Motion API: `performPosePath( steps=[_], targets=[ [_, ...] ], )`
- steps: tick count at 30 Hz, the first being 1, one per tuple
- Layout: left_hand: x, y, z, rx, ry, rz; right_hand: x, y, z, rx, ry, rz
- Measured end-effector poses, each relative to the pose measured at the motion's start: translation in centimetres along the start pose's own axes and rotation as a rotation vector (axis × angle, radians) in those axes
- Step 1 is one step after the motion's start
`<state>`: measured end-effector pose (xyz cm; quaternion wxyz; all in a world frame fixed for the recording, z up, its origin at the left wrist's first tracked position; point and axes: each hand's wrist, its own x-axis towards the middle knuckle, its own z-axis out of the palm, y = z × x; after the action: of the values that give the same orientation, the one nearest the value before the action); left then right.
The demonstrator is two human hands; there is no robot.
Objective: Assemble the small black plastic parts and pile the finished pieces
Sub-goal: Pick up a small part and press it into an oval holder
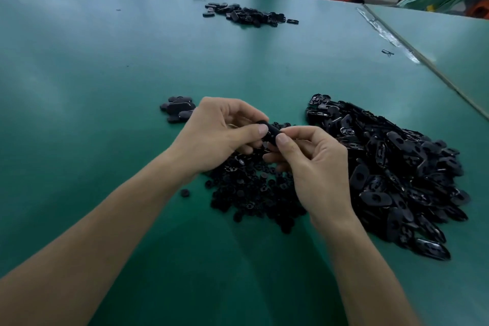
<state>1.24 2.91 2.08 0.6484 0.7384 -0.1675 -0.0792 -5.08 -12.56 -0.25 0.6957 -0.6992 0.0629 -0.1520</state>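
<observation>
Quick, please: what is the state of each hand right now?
Left hand: closed, pinching a black part.
Right hand: closed, pinching the same black part.

Both hands (267, 145) pinch one black part (272, 132) above the green table (105, 87).

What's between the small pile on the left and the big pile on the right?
Head view: left hand and right hand pinching a black part, above a heap of small round parts.
</observation>
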Motion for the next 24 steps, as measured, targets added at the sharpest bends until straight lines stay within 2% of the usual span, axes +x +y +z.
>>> performPosePath(
  steps=[6,10,12,15,18,21,24],
  targets=[
    [0.1,0.0,0.1,-0.063,0.007,0.01,-0.3,0.0,0.2,0.092,-0.038,0.042],
    [-0.1,-0.3,0.2,0.043,-0.063,0.014,-0.3,0.2,0.3,0.061,-0.06,0.045],
    [0.0,-0.4,0.2,0.082,-0.034,0.018,-0.3,0.5,0.1,-0.1,-0.058,-0.004],
    [0.2,-0.4,0.1,0.018,0.027,-0.002,-0.3,0.7,-0.7,-0.518,0.001,-0.192],
    [0.3,-0.3,0.0,0.013,0.079,0.016,-0.5,0.5,-1.0,-0.821,-0.039,-0.26],
    [0.4,-0.3,-0.1,0.061,0.088,0.025,-0.7,0.3,-0.9,-0.981,-0.145,-0.204],
    [0.3,-0.1,-0.2,0.062,0.09,0.016,-1.0,0.2,-0.7,-1.013,-0.185,-0.158]
  ],
)
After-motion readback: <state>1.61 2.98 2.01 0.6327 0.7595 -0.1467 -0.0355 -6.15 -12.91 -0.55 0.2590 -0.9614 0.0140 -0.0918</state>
